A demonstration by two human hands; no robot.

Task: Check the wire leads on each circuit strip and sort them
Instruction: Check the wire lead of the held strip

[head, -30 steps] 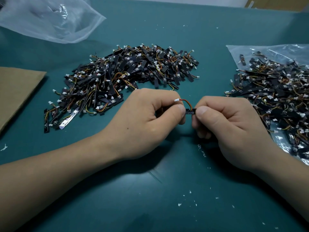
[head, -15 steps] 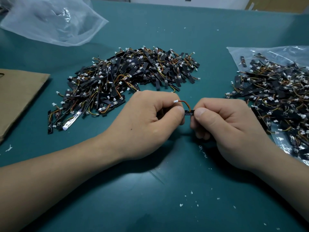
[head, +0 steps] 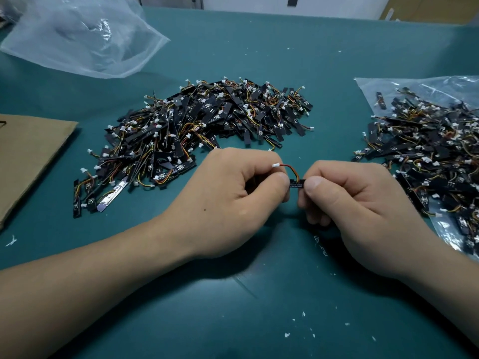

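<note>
A small black circuit strip (head: pixel 297 183) is pinched between my left hand (head: pixel 228 200) and my right hand (head: pixel 355 206) over the middle of the green mat. Most of the strip is hidden inside the fingers. Its red and orange wire lead (head: pixel 290 169) arches up from the strip to a white connector (head: pixel 275 165) lying on my left index finger. A large heap of black strips with coloured leads (head: pixel 197 130) lies behind my left hand. A second heap (head: pixel 425 156) rests on a clear plastic bag (head: pixel 445 86) at the right.
An empty-looking clear plastic bag (head: pixel 77 40) lies at the back left. A brown cardboard sheet (head: pixel 28 156) covers the left edge. White specks (head: pixel 303 322) dot the green mat (head: pixel 259 320) near me. The mat's far edge meets a pale wall (head: pixel 259 3).
Both hands keep the same grip on the strip. The view has tilted a little, so the heaps sit slightly lower in the frame.
</note>
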